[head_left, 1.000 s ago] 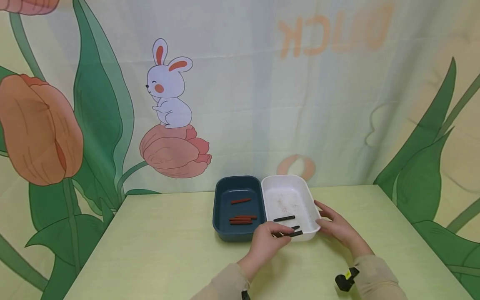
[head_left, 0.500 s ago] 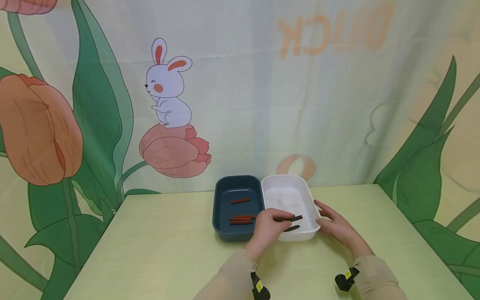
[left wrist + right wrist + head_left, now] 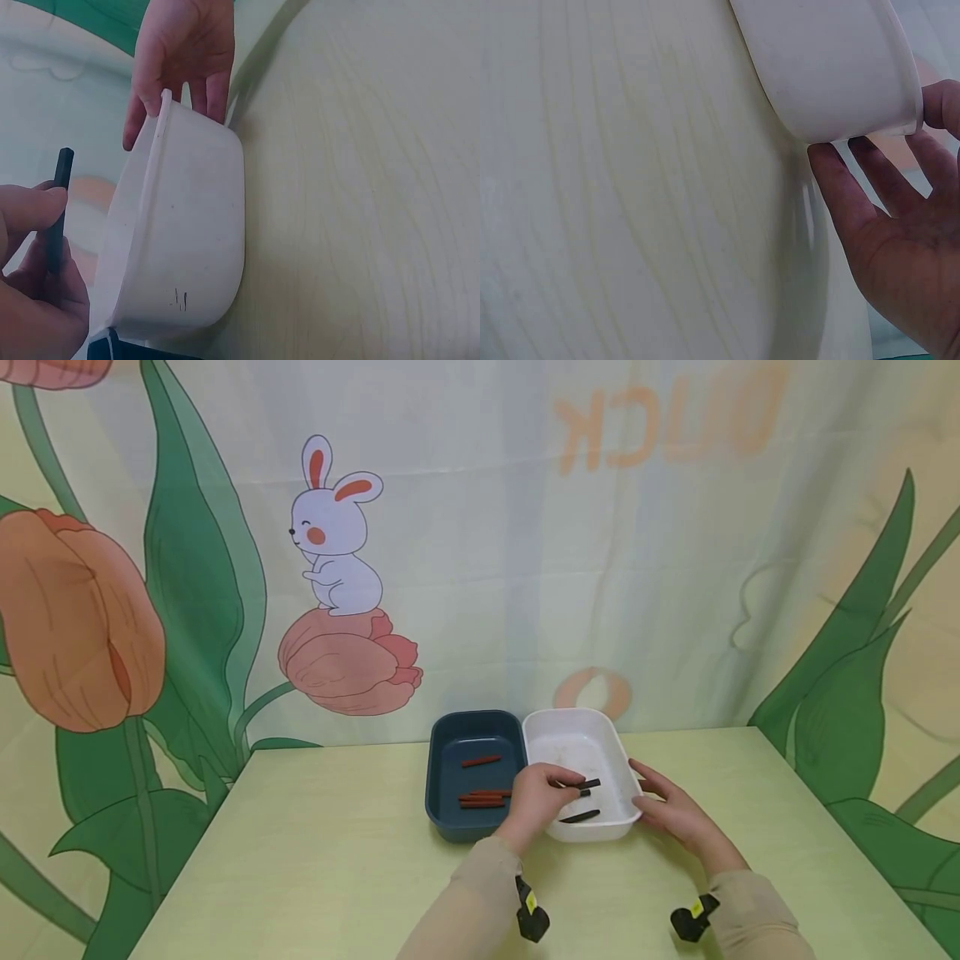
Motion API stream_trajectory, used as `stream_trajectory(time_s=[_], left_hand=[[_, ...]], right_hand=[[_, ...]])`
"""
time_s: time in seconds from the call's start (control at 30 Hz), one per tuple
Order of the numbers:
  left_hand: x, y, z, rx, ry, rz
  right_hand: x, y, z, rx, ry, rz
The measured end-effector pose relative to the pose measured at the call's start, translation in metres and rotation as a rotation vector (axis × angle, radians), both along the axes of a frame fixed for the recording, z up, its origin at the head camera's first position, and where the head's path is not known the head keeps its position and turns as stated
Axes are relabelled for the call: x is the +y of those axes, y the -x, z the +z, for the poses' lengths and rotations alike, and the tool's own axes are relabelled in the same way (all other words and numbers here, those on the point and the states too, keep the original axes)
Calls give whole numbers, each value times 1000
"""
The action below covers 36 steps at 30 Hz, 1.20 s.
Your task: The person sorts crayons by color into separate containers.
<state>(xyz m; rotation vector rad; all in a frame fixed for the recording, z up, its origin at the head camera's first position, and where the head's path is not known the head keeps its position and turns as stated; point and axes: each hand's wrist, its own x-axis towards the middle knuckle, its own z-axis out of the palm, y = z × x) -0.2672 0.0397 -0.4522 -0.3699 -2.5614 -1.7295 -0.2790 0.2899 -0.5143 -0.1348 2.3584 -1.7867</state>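
Observation:
My left hand (image 3: 542, 793) is over the white tray (image 3: 618, 760) and pinches a black crayon (image 3: 63, 166) between thumb and fingers. In the head view the crayon's end sticks out past the fingertips. Just below it the end of a second black crayon (image 3: 586, 793) shows, the rest hidden by the hand. Nearer the tray's front wall lies another black crayon (image 3: 581, 817). My right hand (image 3: 678, 817) holds the tray's right side, thumb at the rim and fingers against the outer wall, as the right wrist view (image 3: 904, 240) shows.
A dark blue tray (image 3: 437, 752) stands against the white one's left side. In it several red-brown crayons (image 3: 482, 805) lie together, with one (image 3: 481, 762) apart farther back. Behind the pale wooden table (image 3: 315, 860) hangs a printed curtain (image 3: 480, 568).
My left hand has moved back, deeper over the white tray, with the black crayon still pinched. The right hand and both trays have stayed in place.

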Motion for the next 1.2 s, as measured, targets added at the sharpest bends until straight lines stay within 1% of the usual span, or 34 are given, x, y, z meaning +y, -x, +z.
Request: stream_trajectory(time_s=[0.3,0.5,0.6,0.67,0.77,0.97,1.2], left_hand=[[4,10,-6,46,69,14],[6,13,-8,25,64,26],[7,13,-8,37,63,31],[8,13,-9,55,54,35],[9,13,-11,63,30,49],[13,14,-14,46,-45,69],[14,9,-16,124,-64,96]], right_hand=[[-1,-2,3,-11,-8,0],[-1,-3,4,-7,-22,2],[-1,-4,5,-3,-28,4],[-1,-3,5,-2,-30,4],[-1,-3,4,-5,-31,2],[0,-2,2,-10,-17,2],[0,-2,3,-3,-32,6]])
